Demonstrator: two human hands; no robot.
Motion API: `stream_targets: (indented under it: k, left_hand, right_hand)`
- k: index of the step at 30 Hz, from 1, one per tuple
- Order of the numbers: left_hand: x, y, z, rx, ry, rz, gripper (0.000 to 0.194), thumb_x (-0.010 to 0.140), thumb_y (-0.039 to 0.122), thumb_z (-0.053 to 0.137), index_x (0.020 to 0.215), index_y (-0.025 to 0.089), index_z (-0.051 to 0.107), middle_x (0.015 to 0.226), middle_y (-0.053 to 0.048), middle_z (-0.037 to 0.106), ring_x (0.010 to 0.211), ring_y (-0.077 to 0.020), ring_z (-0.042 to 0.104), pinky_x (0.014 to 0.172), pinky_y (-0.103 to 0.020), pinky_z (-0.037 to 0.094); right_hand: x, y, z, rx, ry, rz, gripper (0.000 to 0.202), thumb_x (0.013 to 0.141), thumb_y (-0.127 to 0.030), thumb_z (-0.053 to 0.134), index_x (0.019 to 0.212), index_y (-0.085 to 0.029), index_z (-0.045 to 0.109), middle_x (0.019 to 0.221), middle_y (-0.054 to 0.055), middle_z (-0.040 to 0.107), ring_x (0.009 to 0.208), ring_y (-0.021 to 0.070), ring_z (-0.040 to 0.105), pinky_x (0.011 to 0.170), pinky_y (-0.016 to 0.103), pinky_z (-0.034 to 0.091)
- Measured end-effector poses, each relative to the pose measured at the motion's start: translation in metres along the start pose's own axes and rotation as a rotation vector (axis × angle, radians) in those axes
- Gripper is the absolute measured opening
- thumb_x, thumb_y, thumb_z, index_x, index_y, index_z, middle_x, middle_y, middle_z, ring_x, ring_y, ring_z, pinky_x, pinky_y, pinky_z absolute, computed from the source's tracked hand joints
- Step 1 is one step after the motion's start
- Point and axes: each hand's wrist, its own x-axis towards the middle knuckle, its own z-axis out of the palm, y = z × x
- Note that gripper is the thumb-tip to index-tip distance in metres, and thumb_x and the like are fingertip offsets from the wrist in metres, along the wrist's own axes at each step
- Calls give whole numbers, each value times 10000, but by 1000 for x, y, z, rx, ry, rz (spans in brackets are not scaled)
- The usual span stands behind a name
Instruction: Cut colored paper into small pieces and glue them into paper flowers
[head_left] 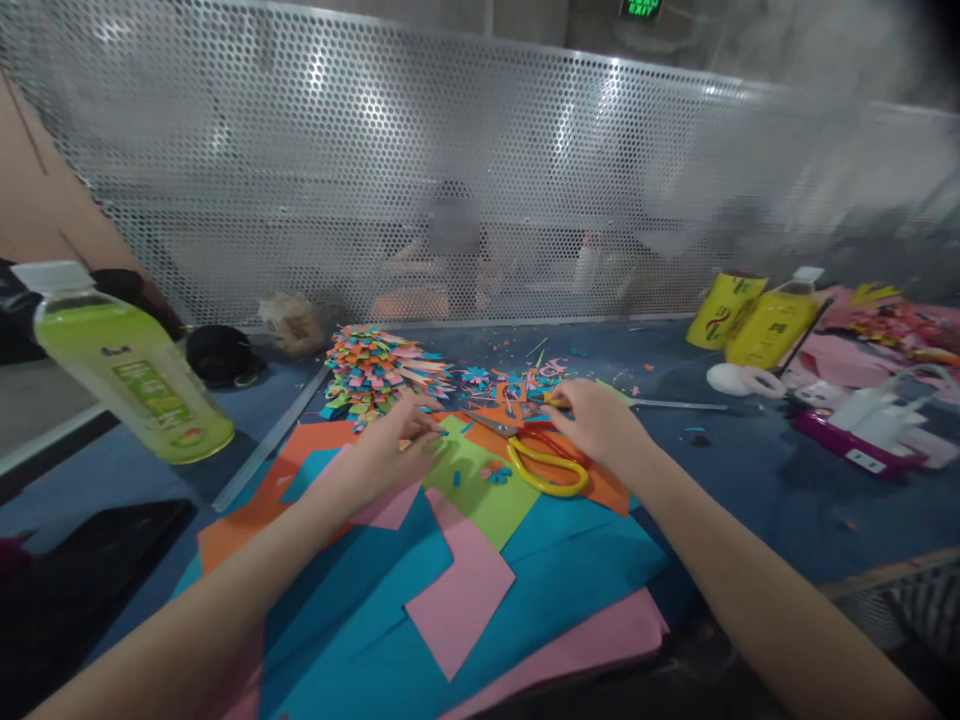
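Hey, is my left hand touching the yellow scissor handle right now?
Apart: the head view plainly shows light-green paper between your left hand and the yellow scissor handle.

Two arms reach over a blue counter (667, 440); the left hand (397, 440), fingers loosely curled, is just beside a shaggy bundle (379, 375) of multicoloured paper bits, and the right hand (589, 415) pinches a small yellow item (553, 400) near scissors (517, 460) lying across green paper (480, 500) and orange paper (611, 490). Blue paper (337, 600) and pink paper (465, 600) spread toward the viewer, with scraps (517, 388) scattered beyond the hands. A green drink bottle (135, 370) is at left, a yellow bottle (772, 325) and purple tray (825, 440) are at right, and a perforated metal panel (525, 120) spans the back.
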Motion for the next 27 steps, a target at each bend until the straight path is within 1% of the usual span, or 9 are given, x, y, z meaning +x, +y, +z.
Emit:
stream_targets:
  k: [3, 6, 8, 14, 19, 23, 25, 26, 27]
  left_hand:
    - [0, 11, 3, -286, 14, -30, 285, 764, 318, 597, 990, 216, 458, 810, 4, 610, 840, -176, 660, 814, -303, 473]
    - [-2, 17, 7, -604, -2, -117, 332, 705, 284, 687, 956, 211, 481, 769, 28, 631, 811, -167, 677, 844, -306, 475]
    - [-4, 17, 11, -704, -12, -169, 356, 679, 267, 718, 949, 208, 493, 758, 34, 644, 805, -161, 679, 837, -298, 484]
    - [-8, 24, 22, -747, -22, -242, 342, 642, 262, 748, 896, 173, 539, 714, 35, 643, 732, -124, 668, 776, -253, 500]
    - [-8, 31, 18, -682, -8, -224, 327, 609, 256, 764, 829, 159, 542, 670, 32, 645, 711, -137, 674, 734, -249, 505]
    - [-8, 25, 10, -609, 25, -238, 302, 643, 289, 730, 840, 159, 543, 671, 17, 636, 618, -153, 675, 473, -186, 434]
    - [-8, 19, 8, -579, 56, -255, 280, 651, 272, 720, 849, 149, 565, 649, 12, 630, 536, -125, 645, 412, -171, 377]
    - [-8, 16, 7, -579, 69, -265, 268, 650, 254, 717, 849, 144, 576, 645, 11, 630, 515, -112, 632, 412, -169, 376]
    - [-8, 14, 6, -586, 77, -276, 257, 647, 232, 715, 849, 141, 585, 649, 10, 632, 514, -107, 629, 421, -169, 386]
  right_hand:
    - [-3, -13, 8, 132, -34, -220, 296, 818, -255, 566, 1091, -141, 573, 1086, 89, 631, 981, 166, 583, 846, 261, 432]
    - [-8, -30, 16, 221, -79, -371, 324, 793, -252, 608, 1103, -160, 584, 1121, 71, 635, 1046, 170, 562, 901, 271, 410]
    - [-11, -38, 18, 273, -81, -404, 365, 773, -270, 638, 1118, -163, 583, 1130, 74, 638, 1054, 177, 565, 902, 280, 414]
    - [-14, -45, 18, 356, -56, -358, 142, 834, -214, 564, 922, -180, 670, 896, 38, 710, 815, 138, 641, 719, 225, 451]
    - [-11, -42, 19, 305, -28, -270, 200, 874, -245, 505, 825, -168, 683, 787, 28, 706, 728, 124, 629, 664, 208, 426]
    - [10, -29, 14, 188, -20, -189, 281, 915, -220, 410, 799, -139, 653, 796, 46, 671, 768, 138, 610, 719, 249, 440]
    - [30, -22, 12, 122, -50, -144, 259, 923, -207, 395, 886, -122, 637, 881, 62, 652, 815, 150, 606, 762, 302, 467]
    - [40, -18, 13, 93, -68, -125, 218, 906, -253, 452, 1006, -130, 601, 996, 72, 623, 866, 166, 600, 770, 339, 487]
    - [51, -16, 13, 62, -81, -105, 310, 875, -313, 515, 1139, -151, 525, 1128, 78, 561, 949, 187, 578, 793, 392, 497]
